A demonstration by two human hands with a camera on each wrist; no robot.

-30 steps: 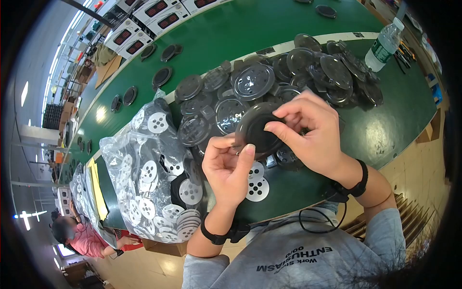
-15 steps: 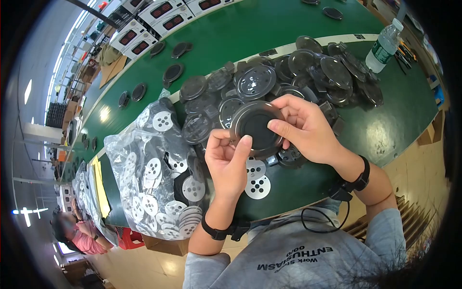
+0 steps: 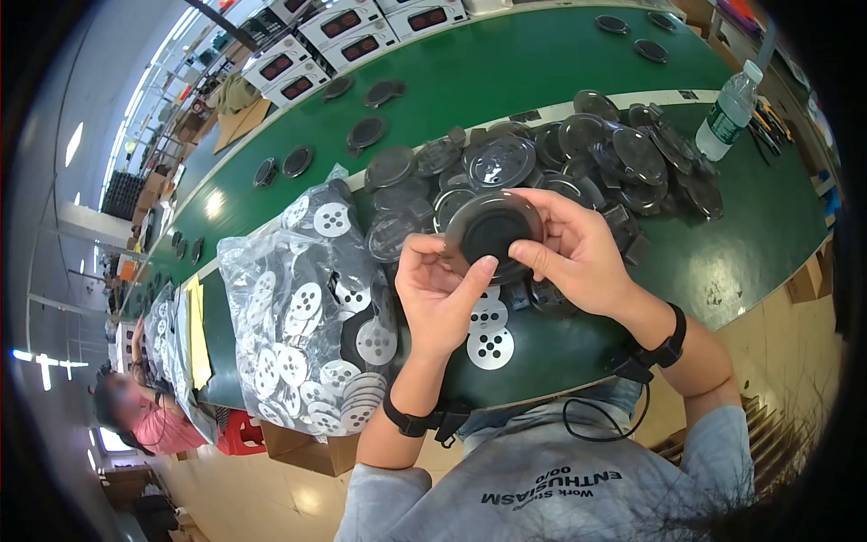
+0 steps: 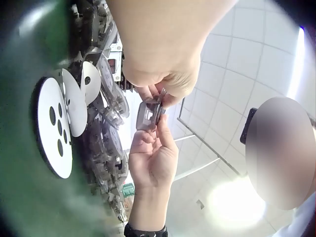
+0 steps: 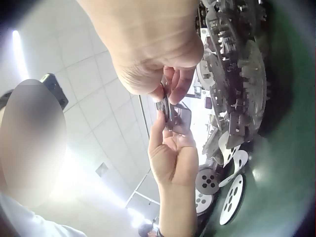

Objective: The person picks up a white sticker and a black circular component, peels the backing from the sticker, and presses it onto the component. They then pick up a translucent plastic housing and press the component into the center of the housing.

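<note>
Between both hands, above the near part of the pile, is a smoky, see-through round plastic cover (image 3: 461, 226) with a black disc (image 3: 498, 233) at its middle. My left hand (image 3: 440, 294) pinches the cover's left edge, thumb on the face towards me. On the other side my right hand (image 3: 582, 257) grips its right edge, with the thumb at the black disc. Edge-on in the left wrist view, the cover shows a clear boxy part (image 4: 146, 116) jutting from its back. White discs with several holes (image 3: 490, 349) lie on the table below the hands.
A heap of similar smoky covers (image 3: 632, 154) spreads behind the hands. To the left lies a clear plastic bag (image 3: 239, 271) full of white discs. A water bottle (image 3: 728, 113) stands at the right. More covers (image 3: 367, 134) sit along the green table (image 3: 479, 68), with boxes (image 3: 348, 27) behind.
The cover has turned to face me more squarely, and my right thumb has moved lower on it. Both hands keep hold. The head view has shifted, so the table sits lower and further right.
</note>
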